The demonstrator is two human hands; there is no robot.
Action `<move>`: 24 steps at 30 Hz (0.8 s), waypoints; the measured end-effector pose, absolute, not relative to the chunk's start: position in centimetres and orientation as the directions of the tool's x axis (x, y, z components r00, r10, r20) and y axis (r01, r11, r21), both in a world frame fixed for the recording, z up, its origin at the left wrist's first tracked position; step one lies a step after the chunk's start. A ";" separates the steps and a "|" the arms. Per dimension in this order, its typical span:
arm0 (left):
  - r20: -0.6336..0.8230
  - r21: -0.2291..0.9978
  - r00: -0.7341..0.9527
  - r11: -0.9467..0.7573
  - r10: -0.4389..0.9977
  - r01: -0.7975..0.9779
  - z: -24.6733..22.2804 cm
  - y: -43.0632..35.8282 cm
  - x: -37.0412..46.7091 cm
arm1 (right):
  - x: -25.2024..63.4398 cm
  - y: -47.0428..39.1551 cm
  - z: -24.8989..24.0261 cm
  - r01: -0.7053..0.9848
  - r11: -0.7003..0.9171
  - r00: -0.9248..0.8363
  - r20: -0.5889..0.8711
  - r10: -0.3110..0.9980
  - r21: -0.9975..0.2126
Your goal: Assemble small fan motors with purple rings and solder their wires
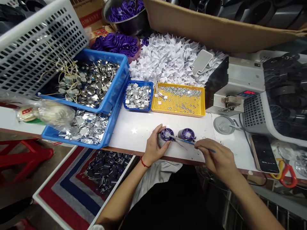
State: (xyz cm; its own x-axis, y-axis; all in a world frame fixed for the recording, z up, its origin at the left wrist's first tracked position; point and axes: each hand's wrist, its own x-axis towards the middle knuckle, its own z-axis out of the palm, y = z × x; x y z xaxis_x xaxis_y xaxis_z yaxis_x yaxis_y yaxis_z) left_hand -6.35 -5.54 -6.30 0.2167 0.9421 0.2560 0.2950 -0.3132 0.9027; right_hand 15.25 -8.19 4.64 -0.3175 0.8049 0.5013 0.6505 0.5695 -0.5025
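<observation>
Left hand (153, 145): gripping a capped cylinder (166, 135) on the table (134, 131).
Right hand (217, 158): holding a thin tool (189, 142), its tip reaching the cylinder.
Between the hands: a second cylinder (186, 134) is standing.
Behind the hands: a small tray of screws (178, 99) is sitting beside a bin of metal tabs (138, 95).
Right of the hands: a phone (263, 153) is lying flat.

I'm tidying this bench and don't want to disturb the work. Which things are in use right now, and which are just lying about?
In use:
left hand holding a purple-capped spool
right hand holding a blue-handled tool
second spool beside the first

Lying about:
phone
scissors
bagged food
</observation>
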 end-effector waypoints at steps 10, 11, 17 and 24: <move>0.246 0.914 0.210 -0.299 0.946 0.275 -6.3 -5.6 -6.3 | 15.6 -9.4 3.2 0.541 0.594 -0.307 0.519 0.798 -0.595; 0.247 0.914 0.211 -0.300 0.946 0.274 -6.3 -5.6 -6.3 | 15.7 -9.6 3.1 0.527 0.595 -0.312 0.513 0.800 -0.607; 0.252 0.913 0.210 -0.304 0.945 0.271 -6.2 -5.5 -6.3 | 15.7 -10.2 1.9 0.493 0.528 -0.143 0.534 0.833 -0.691; 0.251 0.911 0.206 -0.303 0.946 0.281 -6.2 -5.5 -6.3 | 15.9 -9.9 1.3 0.495 0.485 -0.193 0.453 0.870 -0.721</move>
State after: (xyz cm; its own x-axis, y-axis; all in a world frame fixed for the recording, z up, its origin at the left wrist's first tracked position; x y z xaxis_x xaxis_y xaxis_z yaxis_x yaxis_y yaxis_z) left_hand -6.26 -5.51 -6.18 0.2063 0.9457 0.2512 0.2807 -0.3031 0.9107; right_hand 15.89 -9.94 1.26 -0.1931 0.8703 0.4531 0.4950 0.4851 -0.7209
